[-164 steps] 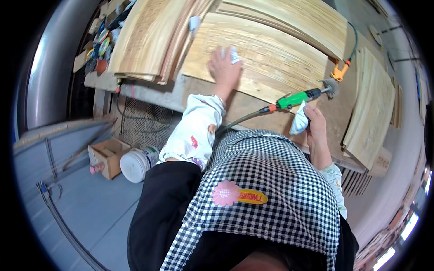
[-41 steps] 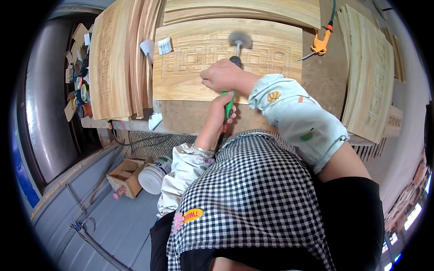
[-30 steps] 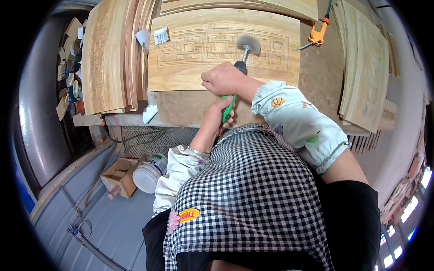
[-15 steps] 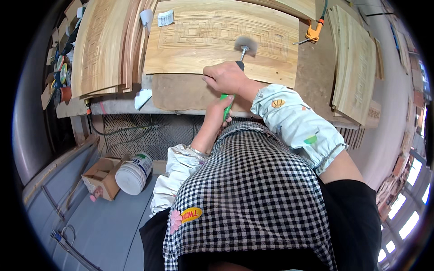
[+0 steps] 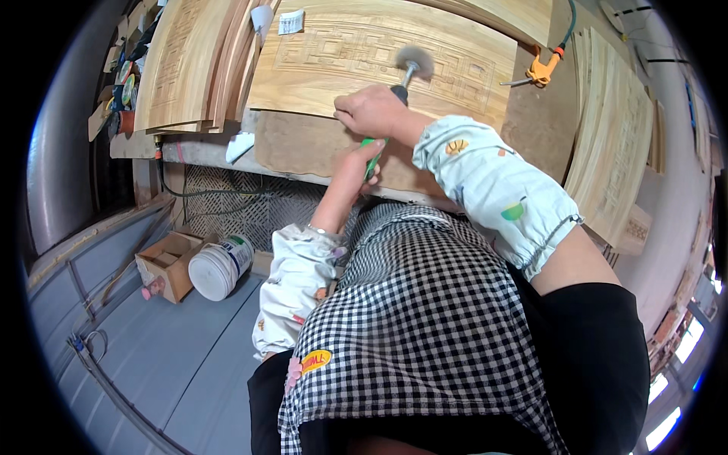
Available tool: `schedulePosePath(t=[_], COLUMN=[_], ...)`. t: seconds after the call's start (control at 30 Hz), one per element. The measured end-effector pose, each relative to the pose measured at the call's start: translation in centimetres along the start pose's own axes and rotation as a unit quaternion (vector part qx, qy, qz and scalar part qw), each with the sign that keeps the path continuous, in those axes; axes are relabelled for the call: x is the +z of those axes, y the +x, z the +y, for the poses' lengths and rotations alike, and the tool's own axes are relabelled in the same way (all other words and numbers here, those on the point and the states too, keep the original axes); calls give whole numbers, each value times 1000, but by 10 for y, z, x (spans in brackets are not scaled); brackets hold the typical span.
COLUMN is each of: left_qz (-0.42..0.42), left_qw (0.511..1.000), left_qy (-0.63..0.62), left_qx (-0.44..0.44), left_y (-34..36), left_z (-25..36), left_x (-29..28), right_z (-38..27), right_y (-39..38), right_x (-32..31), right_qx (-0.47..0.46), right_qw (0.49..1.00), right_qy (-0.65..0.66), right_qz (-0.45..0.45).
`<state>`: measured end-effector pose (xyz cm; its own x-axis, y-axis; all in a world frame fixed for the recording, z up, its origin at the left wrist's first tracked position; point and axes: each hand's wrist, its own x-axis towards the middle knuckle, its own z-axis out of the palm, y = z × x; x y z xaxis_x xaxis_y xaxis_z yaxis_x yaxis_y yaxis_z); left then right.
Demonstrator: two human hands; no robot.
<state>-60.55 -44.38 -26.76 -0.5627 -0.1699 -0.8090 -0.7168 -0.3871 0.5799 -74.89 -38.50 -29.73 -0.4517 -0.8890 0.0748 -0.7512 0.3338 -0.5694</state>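
A carved wooden panel (image 5: 303, 88) lies on the bench before me. Both hands hold a rotary grinder with a green and black body (image 5: 372, 158). My right hand (image 5: 371, 111) is closed round its front part, over the panel's near edge. Nearer my apron, my left hand (image 5: 353, 171) grips the green rear end. A round grey wheel (image 5: 415, 62), blurred, sits on the tool's shank at the carved pattern; whether it touches the wood I cannot tell. Folded paper (image 5: 291, 22) rests on the panel's far left corner.
Stacked carved panels stand at left (image 5: 168, 68) and right (image 5: 610, 136). An orange air blow gun (image 5: 541, 70) on a hose lies right of the panel. On the floor at left are a white bucket (image 5: 214, 273) and a cardboard box (image 5: 168, 262).
The view has shifted slightly, so the bench and stacks appear a little higher and further right. Both hands keep their hold on the grinder, its wheel still over the carving.
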Motion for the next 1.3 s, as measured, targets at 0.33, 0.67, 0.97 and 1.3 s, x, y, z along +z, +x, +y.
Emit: schedulePosePath(t=[0.33,0.67,0.97,1.3], left_qz=[68,97,166,85], left_qw=[996,990,981,993], left_qy=[-50,-93,-95,-80], left_qx=[10,33,30,4], left_y=[2,-4,-24,-39], left_z=[-13,-11,-28,-44], left_x=[35,63,52,47], right_z=[13,21,-2,-5], right_y=[-4,-10,1,-30], right_x=[-6,-14,13,19], right_qx=[-72,-57,-158,-99], right_qw=[995,996,982,988], right_qy=[54,64,93,109], right_qz=[39,36,52,41])
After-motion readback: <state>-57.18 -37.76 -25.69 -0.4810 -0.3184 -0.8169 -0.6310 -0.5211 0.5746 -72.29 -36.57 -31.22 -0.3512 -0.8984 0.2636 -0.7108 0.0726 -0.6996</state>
